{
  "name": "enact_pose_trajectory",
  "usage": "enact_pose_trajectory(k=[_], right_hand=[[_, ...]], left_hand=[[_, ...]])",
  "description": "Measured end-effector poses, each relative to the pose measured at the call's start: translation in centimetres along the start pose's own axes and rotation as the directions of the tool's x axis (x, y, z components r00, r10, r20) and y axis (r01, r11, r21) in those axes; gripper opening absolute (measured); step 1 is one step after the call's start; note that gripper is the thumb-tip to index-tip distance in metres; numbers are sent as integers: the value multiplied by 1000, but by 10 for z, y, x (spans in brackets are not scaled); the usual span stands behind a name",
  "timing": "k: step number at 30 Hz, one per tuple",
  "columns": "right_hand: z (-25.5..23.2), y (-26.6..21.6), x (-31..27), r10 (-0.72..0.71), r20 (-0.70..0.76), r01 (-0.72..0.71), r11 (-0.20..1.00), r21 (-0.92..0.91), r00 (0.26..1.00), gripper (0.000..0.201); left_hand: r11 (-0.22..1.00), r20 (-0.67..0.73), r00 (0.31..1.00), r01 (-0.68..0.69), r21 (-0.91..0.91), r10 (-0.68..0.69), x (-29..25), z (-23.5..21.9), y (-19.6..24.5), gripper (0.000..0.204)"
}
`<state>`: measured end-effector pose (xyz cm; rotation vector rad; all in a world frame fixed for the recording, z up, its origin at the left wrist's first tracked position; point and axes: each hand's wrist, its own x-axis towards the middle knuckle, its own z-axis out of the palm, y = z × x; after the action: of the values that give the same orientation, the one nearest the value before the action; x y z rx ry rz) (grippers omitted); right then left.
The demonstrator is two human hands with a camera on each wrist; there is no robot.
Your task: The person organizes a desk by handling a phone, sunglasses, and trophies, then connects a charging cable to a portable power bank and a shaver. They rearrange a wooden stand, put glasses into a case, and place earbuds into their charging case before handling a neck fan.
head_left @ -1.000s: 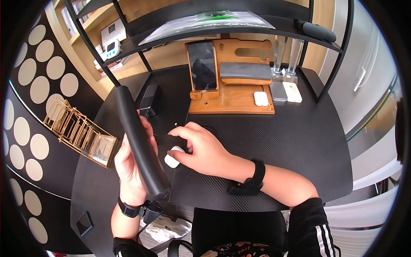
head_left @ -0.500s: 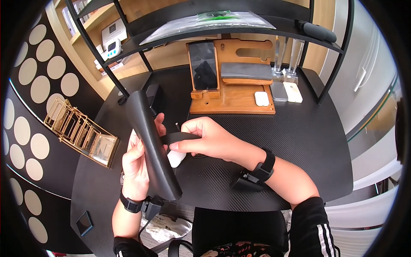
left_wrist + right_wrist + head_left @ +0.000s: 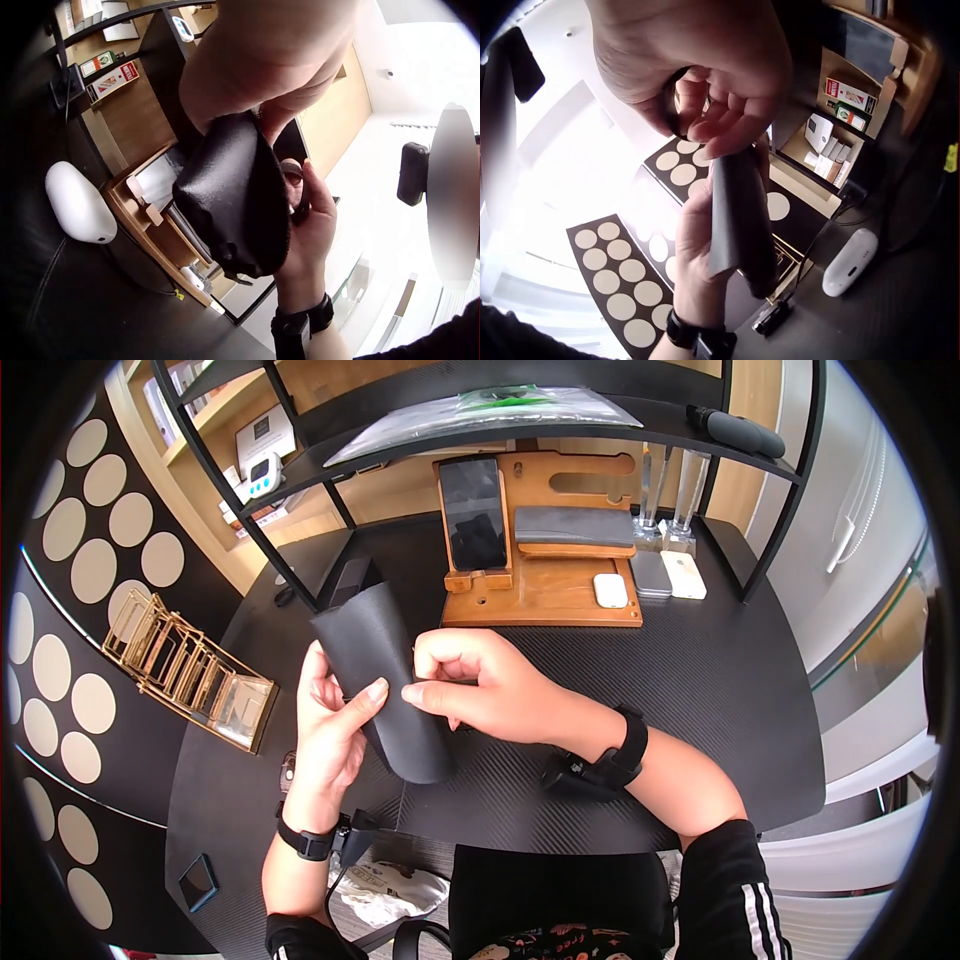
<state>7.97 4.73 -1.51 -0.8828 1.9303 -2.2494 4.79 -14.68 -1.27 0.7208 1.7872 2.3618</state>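
A black leather-look case (image 3: 380,660) is held tilted above the desk. My left hand (image 3: 335,725) grips it from the left, thumb laid across its near face and the other fingers behind. At its right edge my right hand (image 3: 485,685) has curled fingers, pinching a thin black strap (image 3: 669,105) that loops through them in the right wrist view. The left wrist view looks at one end of the case, which shows a dark, hollow-looking side. On the desk below lies a white earbud case (image 3: 850,262), hidden behind the black case in the head view.
A wooden stand (image 3: 540,610) holds a phone (image 3: 474,515), a grey pouch (image 3: 575,526) and another white case (image 3: 611,591). Left of it is a black box (image 3: 352,582); a gold wire rack (image 3: 190,670) stands farther left. A black shelf (image 3: 400,455) spans the back.
The black case has turned its broad face toward the head camera and shifted right. My left thumb has moved onto that face. My right hand has risen slightly and closed in on its edge.
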Motion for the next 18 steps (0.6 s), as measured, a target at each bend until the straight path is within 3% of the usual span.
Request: enact_pose_trajectory(k=[2, 3, 5, 6, 8, 10, 12, 18], right_hand=[[1, 4, 0, -171, 8, 165, 939, -303, 985, 20], [2, 1, -1, -170, 10, 165, 939, -303, 985, 20], [5, -8, -3, -219, 59, 220, 845, -487, 974, 20], [3, -5, -2, -219, 59, 219, 845, -488, 974, 20], [2, 3, 1, -329, 46, 327, 892, -311, 943, 19], [5, -1, -1, -277, -20, 259, 920, -294, 961, 15], [6, -9, -2, -191, -34, 156, 881, -447, 981, 14], [9, 3, 0, -357, -73, 254, 781, -571, 931, 18]], left_hand=[[1000, -25, 1000, 4, 9, -4, -2, 1, 0, 57], [998, -37, 999, -21, 53, 23, -3, 2, 0, 57], [994, -47, 998, -46, 95, 51, -3, 4, 0, 58], [995, -59, 998, -30, 92, 35, -4, 4, 0, 58], [996, -70, 997, -13, 89, 19, -5, 5, -1, 59], [997, -72, 997, -34, 73, 39, -6, 7, -2, 59], [996, -50, 997, -57, 62, 60, -9, 11, 1, 57], [998, -73, 996, 43, -39, -46, -16, 19, 4, 42]])
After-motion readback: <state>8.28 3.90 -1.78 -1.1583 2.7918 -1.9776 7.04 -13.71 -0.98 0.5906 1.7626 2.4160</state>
